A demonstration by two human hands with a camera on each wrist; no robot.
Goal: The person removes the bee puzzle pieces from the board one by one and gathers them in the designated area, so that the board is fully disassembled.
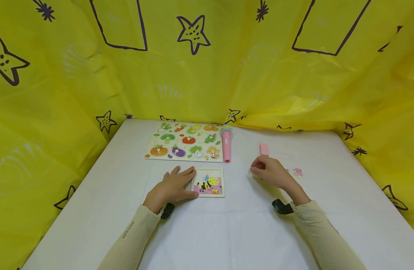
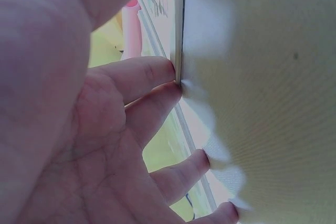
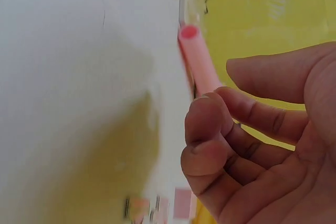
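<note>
My left hand lies palm down with its fingers spread at the left side of a small framed puzzle. The puzzle shows a yellow and black bee on a pink ground. In the left wrist view, two fingertips meet the frame's edge and the other fingertips rest on the table. My right hand hovers over the table with its fingers loosely curled. Nothing shows between its thumb and fingers in the right wrist view. Just beyond it lies a pink block, and small puzzle pieces lie to its right.
Behind the framed puzzle lies a board of vegetable pieces. A pink toy microphone lies along its right side. The white table runs back to a yellow patterned curtain.
</note>
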